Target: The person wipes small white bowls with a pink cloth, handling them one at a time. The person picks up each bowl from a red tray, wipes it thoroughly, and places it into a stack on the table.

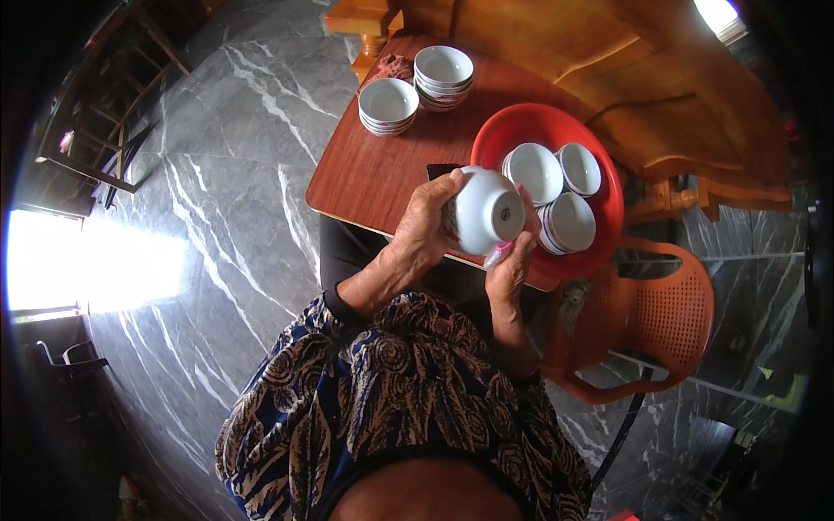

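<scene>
A white bowl (479, 211) with a floral pattern is tilted on its side above the table's front edge, its foot ring towards my right. My left hand (427, 215) grips it by the rim and side, thumb on top. A pink cloth (498, 254) is in my right hand (511, 270), pressed against the bowl's other side; part of the cloth is hidden behind the bowl. Just beyond stands a red plastic basin (547, 120) with several stacked bowls (534, 172) in it. Two further stacks, a nearer one (389, 104) and a farther one (444, 68), stand upright at the table's far left.
The reddish-brown wooden table (365, 176) carries a crumpled reddish cloth (394, 67) and a dark flat object (443, 170), partly hidden behind the bowl. A carved wooden bench (625, 71) borders the far side. An orange plastic chair (664, 319) stands at right, with a greyish cloth (575, 299) on it.
</scene>
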A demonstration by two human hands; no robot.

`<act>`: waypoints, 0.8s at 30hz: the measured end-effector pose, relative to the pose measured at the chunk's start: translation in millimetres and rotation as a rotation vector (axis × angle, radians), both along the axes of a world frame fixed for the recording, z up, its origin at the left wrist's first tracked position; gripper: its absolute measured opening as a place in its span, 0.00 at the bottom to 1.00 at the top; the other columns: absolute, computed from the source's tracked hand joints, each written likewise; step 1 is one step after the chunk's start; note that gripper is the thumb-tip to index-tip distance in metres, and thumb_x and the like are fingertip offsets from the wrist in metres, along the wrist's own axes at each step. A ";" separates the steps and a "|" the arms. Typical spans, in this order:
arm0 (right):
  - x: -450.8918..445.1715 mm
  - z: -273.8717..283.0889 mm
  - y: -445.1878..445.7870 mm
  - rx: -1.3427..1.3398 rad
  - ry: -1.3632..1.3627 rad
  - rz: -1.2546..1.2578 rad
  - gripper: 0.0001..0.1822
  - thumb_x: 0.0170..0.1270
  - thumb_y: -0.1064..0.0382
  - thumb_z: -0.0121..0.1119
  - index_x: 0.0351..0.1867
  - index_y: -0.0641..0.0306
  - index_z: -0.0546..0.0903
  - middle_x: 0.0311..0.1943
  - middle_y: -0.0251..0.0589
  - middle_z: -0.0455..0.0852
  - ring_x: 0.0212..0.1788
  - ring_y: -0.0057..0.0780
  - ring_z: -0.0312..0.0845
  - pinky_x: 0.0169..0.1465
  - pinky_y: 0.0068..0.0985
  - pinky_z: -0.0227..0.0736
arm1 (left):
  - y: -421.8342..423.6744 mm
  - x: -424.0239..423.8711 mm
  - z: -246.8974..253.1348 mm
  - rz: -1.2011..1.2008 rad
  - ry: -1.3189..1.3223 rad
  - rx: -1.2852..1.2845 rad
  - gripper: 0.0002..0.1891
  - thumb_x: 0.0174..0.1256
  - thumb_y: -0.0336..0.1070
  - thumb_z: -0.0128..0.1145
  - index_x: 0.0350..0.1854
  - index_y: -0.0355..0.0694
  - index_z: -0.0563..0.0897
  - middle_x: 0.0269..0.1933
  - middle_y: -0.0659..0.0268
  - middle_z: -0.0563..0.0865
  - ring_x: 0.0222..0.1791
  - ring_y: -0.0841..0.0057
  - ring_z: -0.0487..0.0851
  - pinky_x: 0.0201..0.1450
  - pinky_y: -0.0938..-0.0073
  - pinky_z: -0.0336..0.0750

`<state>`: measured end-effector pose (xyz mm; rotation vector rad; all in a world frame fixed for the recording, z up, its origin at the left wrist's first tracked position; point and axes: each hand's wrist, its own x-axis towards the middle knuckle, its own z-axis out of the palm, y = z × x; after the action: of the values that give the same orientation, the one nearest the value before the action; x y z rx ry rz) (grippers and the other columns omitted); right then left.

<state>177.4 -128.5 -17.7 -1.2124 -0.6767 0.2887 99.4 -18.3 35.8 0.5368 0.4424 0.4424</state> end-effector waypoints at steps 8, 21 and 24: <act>-12.5 18.2 2.5 -0.102 -0.639 -0.120 0.44 0.62 0.41 0.53 0.68 0.72 0.51 0.66 0.55 0.53 0.67 0.47 0.52 0.68 0.39 0.50 | -12.0 -5.0 -6.6 0.069 0.004 0.138 0.17 0.69 0.46 0.49 0.44 0.34 0.77 0.35 0.64 0.82 0.32 0.80 0.79 0.37 0.77 0.76; 13.8 35.5 9.2 -0.246 0.189 -0.044 0.16 0.67 0.53 0.49 0.41 0.66 0.74 0.32 0.35 0.77 0.36 0.26 0.73 0.43 0.24 0.69 | -21.7 -20.5 -5.0 -0.017 0.067 0.806 0.16 0.70 0.43 0.51 0.42 0.32 0.74 0.33 0.68 0.78 0.34 0.85 0.73 0.35 0.80 0.71; 29.5 28.0 7.4 -0.327 -0.135 0.093 0.16 0.67 0.52 0.51 0.40 0.65 0.76 0.33 0.35 0.78 0.36 0.24 0.73 0.43 0.22 0.69 | -21.4 -25.0 1.0 -0.084 0.056 0.860 0.16 0.70 0.44 0.51 0.43 0.31 0.74 0.34 0.67 0.79 0.35 0.84 0.73 0.37 0.79 0.72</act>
<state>206.9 -121.1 10.4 -1.5248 -0.8264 0.4087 74.5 -39.7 36.8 1.3961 0.2640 0.5303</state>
